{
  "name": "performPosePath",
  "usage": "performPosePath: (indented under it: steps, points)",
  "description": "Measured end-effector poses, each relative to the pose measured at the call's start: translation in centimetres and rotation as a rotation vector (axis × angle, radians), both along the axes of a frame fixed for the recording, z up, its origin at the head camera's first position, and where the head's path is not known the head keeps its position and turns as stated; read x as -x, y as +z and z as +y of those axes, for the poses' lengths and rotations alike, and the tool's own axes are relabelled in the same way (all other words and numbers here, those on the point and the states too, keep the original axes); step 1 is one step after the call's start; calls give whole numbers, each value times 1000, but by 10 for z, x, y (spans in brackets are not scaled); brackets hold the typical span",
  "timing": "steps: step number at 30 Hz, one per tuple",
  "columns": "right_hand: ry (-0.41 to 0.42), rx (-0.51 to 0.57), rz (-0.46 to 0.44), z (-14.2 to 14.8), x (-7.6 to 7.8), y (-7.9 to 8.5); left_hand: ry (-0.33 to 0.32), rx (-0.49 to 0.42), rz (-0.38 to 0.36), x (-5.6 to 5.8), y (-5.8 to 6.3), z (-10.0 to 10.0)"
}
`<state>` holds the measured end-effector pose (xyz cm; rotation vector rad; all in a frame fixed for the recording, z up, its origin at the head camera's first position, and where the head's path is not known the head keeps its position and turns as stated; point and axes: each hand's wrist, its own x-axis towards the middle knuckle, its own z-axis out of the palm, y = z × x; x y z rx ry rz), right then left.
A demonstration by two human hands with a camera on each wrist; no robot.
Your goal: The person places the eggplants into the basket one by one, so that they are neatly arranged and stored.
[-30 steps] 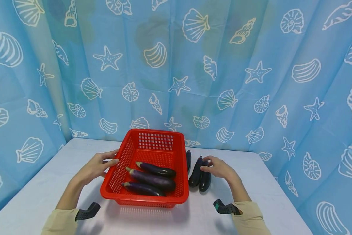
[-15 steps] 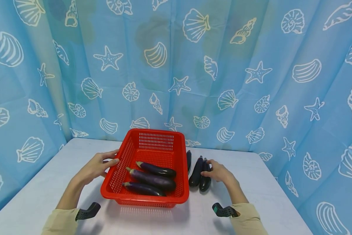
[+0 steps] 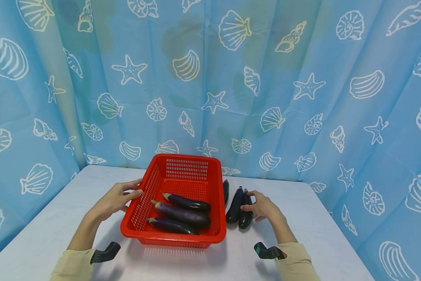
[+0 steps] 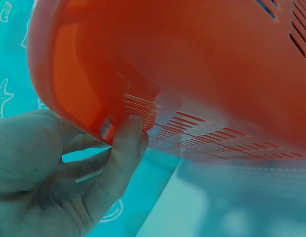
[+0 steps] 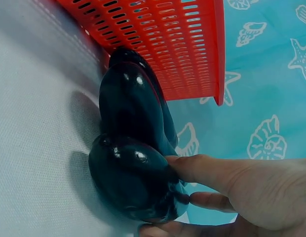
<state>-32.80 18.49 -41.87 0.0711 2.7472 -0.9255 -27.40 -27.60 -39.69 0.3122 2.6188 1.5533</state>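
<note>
In the head view, a red plastic basket (image 3: 182, 238) with slotted walls holds three eggplants: one at the front (image 3: 172, 226), one in the middle (image 3: 182, 216) and one behind (image 3: 187, 203). My left hand (image 3: 113, 199) grips the basket's left rim; its thumb shows against the wall in the left wrist view. On the table right of the basket lie more eggplants. My right hand (image 3: 263, 205) holds the rightmost one (image 3: 245, 219) by thumb and fingers near its stem end. Another eggplant (image 3: 234, 208) lies beside it, and a third (image 3: 226, 189) is partly hidden by the basket.
A white cloth covers the table (image 3: 295, 218). Behind and at both sides hangs a blue curtain (image 3: 210, 78) with white shell and starfish prints. Each forearm wears a beige sleeve and a black wrist device (image 3: 266, 251).
My right hand has shifted slightly, its thumb and fingers settling around the rightmost eggplant. The left hand, the basket and the eggplants have stayed in place.
</note>
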Motion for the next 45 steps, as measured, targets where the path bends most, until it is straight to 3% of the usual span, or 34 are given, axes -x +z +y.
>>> performPosePath:
  steps: [18, 33, 45]
  points:
    - [-51, 55, -38, 1, 1, 4, 8, -14, 3, -1, -1, 0]
    - [-106, -7, -63, 0, 4, 3, 11, -34, -2, 2, -3, -1]
    - [-83, -85, -32, 3, 5, 1, 25, -35, -9, 1, -3, -2]
